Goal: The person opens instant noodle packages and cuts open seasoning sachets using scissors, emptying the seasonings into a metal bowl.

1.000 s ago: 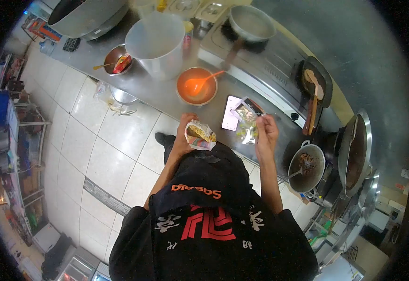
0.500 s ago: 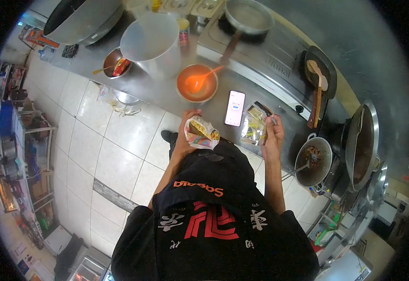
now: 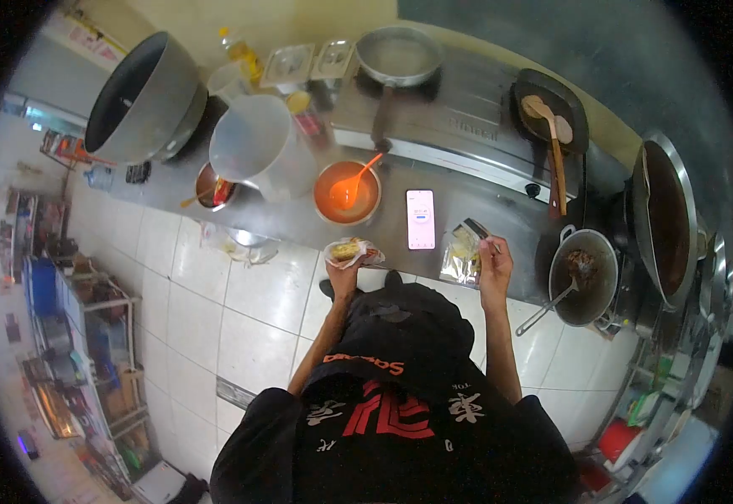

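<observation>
From where I stand, the person has 2 things in hand, 1 to either side of the phone (image 3: 420, 220), which lies face up on the tabletop (image 3: 450, 200). To its left, the left hand (image 3: 343, 275) has its fingers curled under the paper-wrapped food (image 3: 349, 252), filling showing at the top. To its right, the right hand (image 3: 495, 262) pinches the clear packet (image 3: 460, 256) near its dark strip, fingers closed; I can't quite make out whether the packet is sealed.

Further left of the phone sits the metal bowl (image 3: 366, 202) with the orange ladle (image 3: 345, 191) in it. Beyond the phone is the stove (image 3: 459, 113), and well to its right the pot (image 3: 603, 301) holds dark bits and a spoon.

I'd say the wrapped food wants a light, cupping hold with its open side up, since squeezing could push filling out. The packet seems best gripped by its firm edge, level and clear of the phone.
</observation>
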The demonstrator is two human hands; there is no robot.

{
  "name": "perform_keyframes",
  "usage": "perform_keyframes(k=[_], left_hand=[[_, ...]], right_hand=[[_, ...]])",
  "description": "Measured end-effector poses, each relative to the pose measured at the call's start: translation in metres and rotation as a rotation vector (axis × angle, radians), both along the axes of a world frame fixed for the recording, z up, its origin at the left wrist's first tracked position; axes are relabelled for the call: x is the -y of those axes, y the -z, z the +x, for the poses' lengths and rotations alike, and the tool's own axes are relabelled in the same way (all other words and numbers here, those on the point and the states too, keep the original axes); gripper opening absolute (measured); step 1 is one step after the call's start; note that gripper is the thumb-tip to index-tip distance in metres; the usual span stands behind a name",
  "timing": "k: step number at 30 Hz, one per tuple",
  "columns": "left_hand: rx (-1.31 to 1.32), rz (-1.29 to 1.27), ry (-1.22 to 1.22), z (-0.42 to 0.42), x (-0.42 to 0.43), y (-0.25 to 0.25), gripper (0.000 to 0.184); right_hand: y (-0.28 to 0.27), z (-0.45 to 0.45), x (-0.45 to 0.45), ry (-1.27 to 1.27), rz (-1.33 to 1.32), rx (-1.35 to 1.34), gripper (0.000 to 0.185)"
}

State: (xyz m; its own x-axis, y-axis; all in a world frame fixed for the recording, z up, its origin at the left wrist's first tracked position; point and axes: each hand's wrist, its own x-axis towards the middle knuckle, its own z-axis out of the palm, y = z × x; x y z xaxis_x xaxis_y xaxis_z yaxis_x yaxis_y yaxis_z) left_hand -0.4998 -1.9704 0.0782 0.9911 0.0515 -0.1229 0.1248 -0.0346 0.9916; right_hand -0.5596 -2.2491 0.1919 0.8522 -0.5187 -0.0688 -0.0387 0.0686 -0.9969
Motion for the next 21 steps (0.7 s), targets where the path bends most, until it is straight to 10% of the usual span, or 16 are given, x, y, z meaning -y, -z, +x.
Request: perform_keyframes(k=[8, 16, 21], left_hand=[[0.088, -0.023, -0.152, 0.021, 0.027, 0.01, 0.051], [-0.201, -0.127, 0.289, 0.029, 0.04, 0.062, 0.057], [-0.142, 0.604, 0.084, 0.027, 0.054, 0.057, 0.062]], right_hand=[[0.019, -0.038, 0.002, 0.048, -0.061, 0.015, 0.009], [0.026, -0.059, 0.002, -0.011, -0.102, -0.01, 0.01], [0.022, -0.072, 0.006, -0.041, -0.184, -0.091, 0.009]])
